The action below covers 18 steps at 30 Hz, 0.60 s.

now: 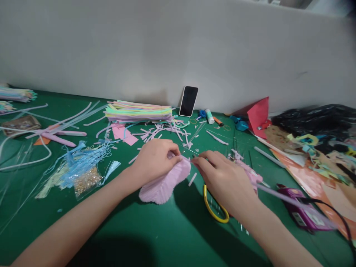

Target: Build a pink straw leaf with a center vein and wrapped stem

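My left hand (158,157) is closed, thumb and fingers pinching the upper end of a pale pink, ribbed, fuzzy petal-shaped piece (165,185), which hangs below the hand with its rounded end toward me. Close by on the right, my right hand (219,174) is pinched at the piece's tip; what its fingertips grip is too small to make out. A thin wire (191,150) shows between the hands. Yellow-handled scissors (207,204) lie partly under my right hand. From behind that hand a blurred lilac pipe cleaner (294,204) runs to the lower right; its other end is hidden.
A bundle of pastel pipe cleaners (139,111) and a phone (189,101) stand at the wall. Cut pieces lie before them. Blue tassels (80,163) and a bag of gold beads (87,181) are left; a pink glue gun (250,172) and a purple corded device (300,207) right.
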Each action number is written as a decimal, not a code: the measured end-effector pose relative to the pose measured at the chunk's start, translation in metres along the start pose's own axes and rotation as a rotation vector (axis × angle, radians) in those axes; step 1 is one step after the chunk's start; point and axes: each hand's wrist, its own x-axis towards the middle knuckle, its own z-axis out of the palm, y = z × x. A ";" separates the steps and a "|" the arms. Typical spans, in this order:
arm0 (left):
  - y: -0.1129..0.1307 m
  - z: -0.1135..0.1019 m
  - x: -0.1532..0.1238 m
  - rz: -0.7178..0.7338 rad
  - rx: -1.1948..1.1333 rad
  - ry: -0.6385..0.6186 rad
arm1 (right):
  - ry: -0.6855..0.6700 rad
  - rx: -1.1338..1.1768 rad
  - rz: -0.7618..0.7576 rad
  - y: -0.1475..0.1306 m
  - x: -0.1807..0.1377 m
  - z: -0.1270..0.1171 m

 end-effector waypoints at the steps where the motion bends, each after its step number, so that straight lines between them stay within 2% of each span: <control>1: 0.000 0.001 0.000 0.005 -0.004 -0.004 | -0.009 -0.074 -0.067 0.003 0.002 -0.007; 5: 0.004 0.004 0.001 0.020 -0.041 0.006 | -0.044 -0.170 -0.331 0.012 0.027 -0.039; 8: 0.008 0.005 0.002 0.025 -0.105 -0.004 | -0.106 -0.073 -0.481 0.016 0.054 -0.053; 10: 0.011 0.003 0.003 -0.010 -0.159 -0.027 | -0.170 0.011 -0.528 0.019 0.072 -0.056; 14: 0.018 0.001 0.002 -0.090 -0.401 -0.145 | -0.337 0.219 -0.493 0.028 0.101 -0.056; 18: 0.024 -0.002 -0.003 -0.045 -0.593 -0.242 | -0.598 0.629 -0.279 0.046 0.117 -0.060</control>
